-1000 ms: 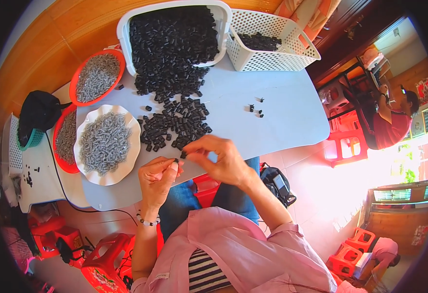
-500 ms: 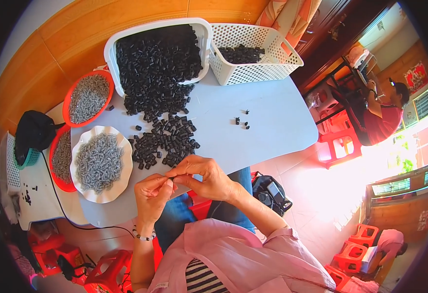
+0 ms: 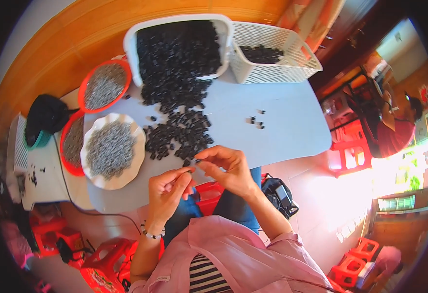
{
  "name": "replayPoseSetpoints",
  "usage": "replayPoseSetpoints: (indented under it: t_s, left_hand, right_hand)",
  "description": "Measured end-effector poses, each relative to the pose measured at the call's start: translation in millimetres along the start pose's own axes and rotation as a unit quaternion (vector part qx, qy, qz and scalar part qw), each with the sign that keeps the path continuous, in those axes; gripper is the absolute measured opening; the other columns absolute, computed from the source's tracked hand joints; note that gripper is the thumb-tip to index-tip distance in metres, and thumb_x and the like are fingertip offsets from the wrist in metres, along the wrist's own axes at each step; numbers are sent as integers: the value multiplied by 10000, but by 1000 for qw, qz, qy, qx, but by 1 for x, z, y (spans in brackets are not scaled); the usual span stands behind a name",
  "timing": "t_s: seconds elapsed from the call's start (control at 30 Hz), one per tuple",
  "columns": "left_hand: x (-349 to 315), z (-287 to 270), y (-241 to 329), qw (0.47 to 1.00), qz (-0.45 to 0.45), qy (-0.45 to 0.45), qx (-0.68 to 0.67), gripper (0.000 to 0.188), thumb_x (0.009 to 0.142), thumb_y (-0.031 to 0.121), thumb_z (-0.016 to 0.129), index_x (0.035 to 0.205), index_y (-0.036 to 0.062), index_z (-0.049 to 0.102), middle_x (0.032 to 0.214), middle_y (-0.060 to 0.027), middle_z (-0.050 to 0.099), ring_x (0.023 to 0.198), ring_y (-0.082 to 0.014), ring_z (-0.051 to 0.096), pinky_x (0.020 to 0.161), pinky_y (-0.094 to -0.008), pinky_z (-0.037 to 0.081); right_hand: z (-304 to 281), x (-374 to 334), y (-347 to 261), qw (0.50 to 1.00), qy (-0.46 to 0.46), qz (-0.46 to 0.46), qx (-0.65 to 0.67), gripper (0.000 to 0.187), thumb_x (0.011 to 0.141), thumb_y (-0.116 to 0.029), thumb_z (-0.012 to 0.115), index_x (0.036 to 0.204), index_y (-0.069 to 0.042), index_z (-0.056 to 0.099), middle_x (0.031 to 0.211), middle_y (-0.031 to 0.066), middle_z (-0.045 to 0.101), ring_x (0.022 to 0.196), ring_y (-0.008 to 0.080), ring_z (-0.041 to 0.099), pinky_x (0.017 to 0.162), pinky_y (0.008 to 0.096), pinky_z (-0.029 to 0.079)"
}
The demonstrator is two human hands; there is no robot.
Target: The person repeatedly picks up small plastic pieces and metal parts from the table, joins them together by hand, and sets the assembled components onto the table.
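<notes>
Over the table's front edge, my left hand (image 3: 169,191) is closed in a pinch, with a small black plastic part (image 3: 190,171) between thumb and forefinger. My right hand (image 3: 231,171) faces it, a little apart, pinching another small black piece (image 3: 198,161) at its fingertips. Just beyond my fingers lies a loose spread of short black plastic parts (image 3: 179,129). It runs back to the heap spilling from a white tub (image 3: 130,53) lying on its side. Left of the spread, a scalloped cream plate (image 3: 138,161) holds a pile of small grey pieces (image 3: 110,149).
Two red bowls (image 3: 81,100) of grey pieces stand at the left. A white perforated basket (image 3: 277,73) with black parts is at the back right. Several tiny black pieces (image 3: 261,125) lie on the right of the table (image 3: 292,141). Another person (image 3: 394,129) sits far right.
My hands, together before, have come apart, each with a small black piece at the fingertips. The whole view has shifted, so the table appears further right.
</notes>
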State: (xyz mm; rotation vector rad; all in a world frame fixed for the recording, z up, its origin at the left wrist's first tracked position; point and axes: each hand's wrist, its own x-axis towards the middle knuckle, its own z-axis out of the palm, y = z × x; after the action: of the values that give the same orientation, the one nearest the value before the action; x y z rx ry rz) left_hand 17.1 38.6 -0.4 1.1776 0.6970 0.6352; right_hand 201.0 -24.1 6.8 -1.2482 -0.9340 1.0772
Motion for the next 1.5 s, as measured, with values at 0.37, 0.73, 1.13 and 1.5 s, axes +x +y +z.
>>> replayPoseSetpoints:
  t_s: [0.37, 0.73, 1.13, 1.5]
  left_hand:
    - [-9, 2, -7, 997, 42, 61, -16, 236, 954, 76, 649, 1161, -30, 683, 880, -45, 633, 726, -81, 582, 651, -212, 470]
    - [-21, -3, -9, 997, 39, 47, -53, 255, 944, 65, 652, 1175, -42, 672, 891, -65, 643, 710, -103, 542, 672, -231, 465]
    - [-30, 4, -9, 992, 98, 67, -37, 258, 918, 6, 659, 1174, -12, 686, 907, -56, 665, 723, -77, 578, 658, -212, 478]
    - [-37, 6, -9, 989, 122, 82, 14, 211, 898, 12, 676, 1103, -34, 700, 932, -117, 686, 688, -127, 605, 622, -242, 504]
  right_hand:
    - [2, -4, 15, 991, 12, 44, 124, 139, 901, 13, 619, 1024, 32, 680, 865, 111, 706, 729, 151, 653, 683, 289, 538]
    - [7, -9, 17, 992, -9, 71, 101, 179, 902, -16, 677, 1076, 25, 693, 915, 106, 715, 742, 121, 650, 680, 250, 527]
    - [15, -21, 15, 988, -21, 94, 120, 134, 913, -17, 667, 1038, 29, 658, 899, 83, 706, 796, 119, 667, 678, 235, 539]
    - [16, -30, 12, 980, -33, 87, 174, 128, 929, -23, 654, 1050, 5, 686, 922, 63, 706, 789, 87, 631, 659, 226, 511]
